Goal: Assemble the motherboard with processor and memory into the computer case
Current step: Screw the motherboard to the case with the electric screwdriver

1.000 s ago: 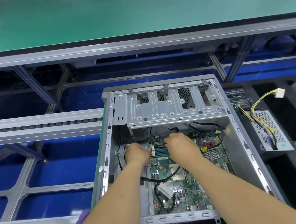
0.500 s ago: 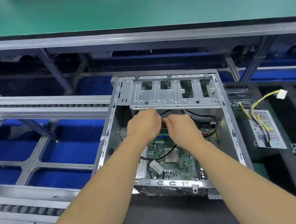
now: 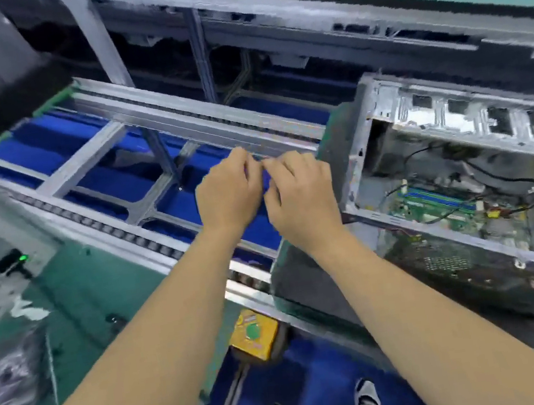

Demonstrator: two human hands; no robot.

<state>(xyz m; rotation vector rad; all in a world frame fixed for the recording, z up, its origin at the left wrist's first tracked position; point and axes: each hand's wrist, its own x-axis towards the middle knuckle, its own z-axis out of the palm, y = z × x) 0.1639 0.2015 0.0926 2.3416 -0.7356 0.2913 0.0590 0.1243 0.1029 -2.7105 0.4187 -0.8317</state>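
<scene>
Conveyor line fills the background. Case sits right of it, board seated inside with memory in. Both hands have left the case: left hand and right hand now hover over the conveyor, fingers loosely curled, fingertips nearly meeting, apparently holding nothing. Memory step likely finished.

Computer case top lies open; drive cage covers its far end.
</scene>
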